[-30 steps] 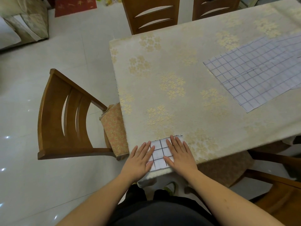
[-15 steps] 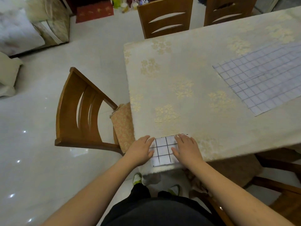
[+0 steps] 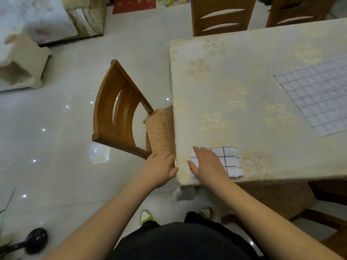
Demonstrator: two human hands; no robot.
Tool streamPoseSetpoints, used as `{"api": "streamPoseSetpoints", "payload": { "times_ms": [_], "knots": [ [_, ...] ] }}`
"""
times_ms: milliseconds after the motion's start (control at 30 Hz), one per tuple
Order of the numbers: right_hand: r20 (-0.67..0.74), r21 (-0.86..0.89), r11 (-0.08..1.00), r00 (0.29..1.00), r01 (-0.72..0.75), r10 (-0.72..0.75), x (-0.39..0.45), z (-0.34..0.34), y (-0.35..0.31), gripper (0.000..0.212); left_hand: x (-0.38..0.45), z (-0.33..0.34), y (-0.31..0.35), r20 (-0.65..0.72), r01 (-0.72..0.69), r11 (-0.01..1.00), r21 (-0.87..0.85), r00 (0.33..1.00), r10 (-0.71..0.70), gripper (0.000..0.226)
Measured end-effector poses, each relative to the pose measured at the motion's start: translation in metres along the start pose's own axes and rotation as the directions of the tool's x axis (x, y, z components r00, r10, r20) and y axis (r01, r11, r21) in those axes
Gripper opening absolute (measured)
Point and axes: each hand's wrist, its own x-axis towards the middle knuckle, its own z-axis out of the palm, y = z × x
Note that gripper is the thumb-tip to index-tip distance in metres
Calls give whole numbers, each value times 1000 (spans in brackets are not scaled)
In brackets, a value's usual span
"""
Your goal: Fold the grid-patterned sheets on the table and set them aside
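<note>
folded grid sheet (image 3: 228,161) lies at the table (image 3: 253,76)'s near left corner — right hand (image 3: 208,166) rests flat on it, fingers straight. left hand (image 3: 159,168) hangs relaxed off the edge, holding nothing. unfolded grid sheets (image 3: 317,94) lie toward the right edge.

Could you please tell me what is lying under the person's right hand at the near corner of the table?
A small folded grid-patterned sheet lies under the right hand, on the floral tablecloth. The hand covers its left part, so that edge stays hidden.
</note>
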Motion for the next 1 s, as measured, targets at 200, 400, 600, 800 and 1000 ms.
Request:
{"api": "streamPoseSetpoints", "payload": {
  "times_ms": [200,400,600,800,1000],
  "knots": [
    [-13,-68,992,994,107,-108,5,23,-81,59,-49,8,-64,-46,101,994,-40,994,-103,62],
    [32,-146,975,986,168,-165,11,55,-177,58,-117,18,-154,-145,159,987,-23,976,-161,59],
    [61,-207,957,979,202,-194,22,91,-271,57,-174,25,-237,-208,230,972,-50,949,-235,57],
    [87,-265,924,962,274,-260,30,103,-330,59,-209,27,-287,-214,301,949,-90,925,-313,69],
    [99,-304,899,949,315,-299,56,97,-358,60,-207,21,-321,-220,327,938,-112,913,-344,65]
  ]
}}
